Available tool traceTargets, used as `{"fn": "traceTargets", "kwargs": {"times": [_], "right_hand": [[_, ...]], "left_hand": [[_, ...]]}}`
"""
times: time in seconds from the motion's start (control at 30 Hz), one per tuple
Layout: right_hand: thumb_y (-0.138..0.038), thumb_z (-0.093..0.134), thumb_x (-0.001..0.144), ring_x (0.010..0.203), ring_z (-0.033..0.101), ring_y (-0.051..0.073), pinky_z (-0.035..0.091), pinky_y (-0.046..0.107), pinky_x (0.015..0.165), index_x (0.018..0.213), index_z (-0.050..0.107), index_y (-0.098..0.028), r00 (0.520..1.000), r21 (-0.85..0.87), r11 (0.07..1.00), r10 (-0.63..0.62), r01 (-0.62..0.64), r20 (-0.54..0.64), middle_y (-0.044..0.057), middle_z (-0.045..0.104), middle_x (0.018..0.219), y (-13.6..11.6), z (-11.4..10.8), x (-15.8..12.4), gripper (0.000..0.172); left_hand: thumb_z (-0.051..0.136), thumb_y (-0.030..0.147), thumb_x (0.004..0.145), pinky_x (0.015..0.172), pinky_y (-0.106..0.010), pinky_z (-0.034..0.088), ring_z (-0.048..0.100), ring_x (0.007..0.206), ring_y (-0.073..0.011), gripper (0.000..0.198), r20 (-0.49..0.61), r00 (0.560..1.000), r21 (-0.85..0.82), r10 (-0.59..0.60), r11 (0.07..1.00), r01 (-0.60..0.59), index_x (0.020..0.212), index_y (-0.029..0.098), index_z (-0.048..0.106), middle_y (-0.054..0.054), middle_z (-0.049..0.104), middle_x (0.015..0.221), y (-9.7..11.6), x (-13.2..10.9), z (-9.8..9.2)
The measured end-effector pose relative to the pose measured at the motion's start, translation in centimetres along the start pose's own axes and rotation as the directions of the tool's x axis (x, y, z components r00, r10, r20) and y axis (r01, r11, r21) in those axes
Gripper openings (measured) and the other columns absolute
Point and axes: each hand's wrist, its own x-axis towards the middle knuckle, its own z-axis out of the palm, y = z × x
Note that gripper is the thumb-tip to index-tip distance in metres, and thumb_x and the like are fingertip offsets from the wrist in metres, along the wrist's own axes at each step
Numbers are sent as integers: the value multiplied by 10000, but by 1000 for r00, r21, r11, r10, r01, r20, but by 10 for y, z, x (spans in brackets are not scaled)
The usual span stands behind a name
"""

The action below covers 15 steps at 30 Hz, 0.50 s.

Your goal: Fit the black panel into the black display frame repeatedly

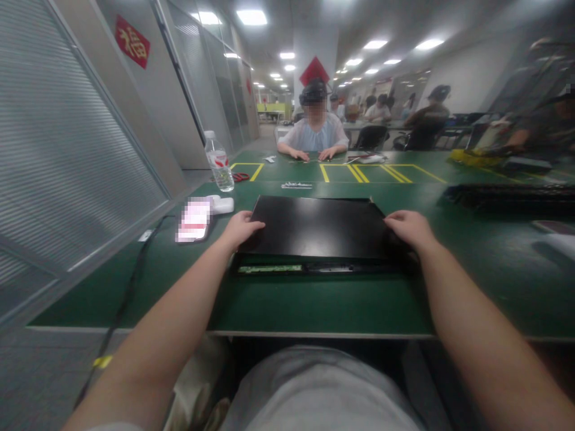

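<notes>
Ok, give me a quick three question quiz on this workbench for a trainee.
1. True or false: the left hand and the right hand hold opposite side edges of the black panel.
2. What stands beyond the phone, on the person's left side? A. a water bottle B. a kettle C. a desk lamp
3. Fill in: the table mat is ____ in colour.
Key: 1 true; 2 A; 3 green.
</notes>
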Motion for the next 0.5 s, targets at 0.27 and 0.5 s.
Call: {"fn": "traceTargets", "kwargs": {"times": [0.27, 0.5], "right_hand": [[-332, 664, 798, 914, 728, 275, 561, 367, 831, 1000, 839, -245, 999, 21, 1000, 19, -18, -29, 90, 809, 970, 0, 0, -1, 281], [-287, 660, 791, 903, 731, 282, 562, 374, 828, 988, 837, -246, 1000, 36, 999, 21, -20, -20, 85, 805, 922, 2, 0, 0, 268]], "left_hand": [[888, 159, 609, 800, -376, 600, 794, 992, -340, 516, 0, 1000, 4, -21, 1000, 21, 1080, 168, 678, -123, 825, 1010, 1, 0, 1], [861, 116, 662, 802, -350, 605, 805, 990, -310, 490, 3, 999, -18, -40, 999, 40, 1110, 160, 667, -118, 829, 1016, 5, -3, 1]]}}
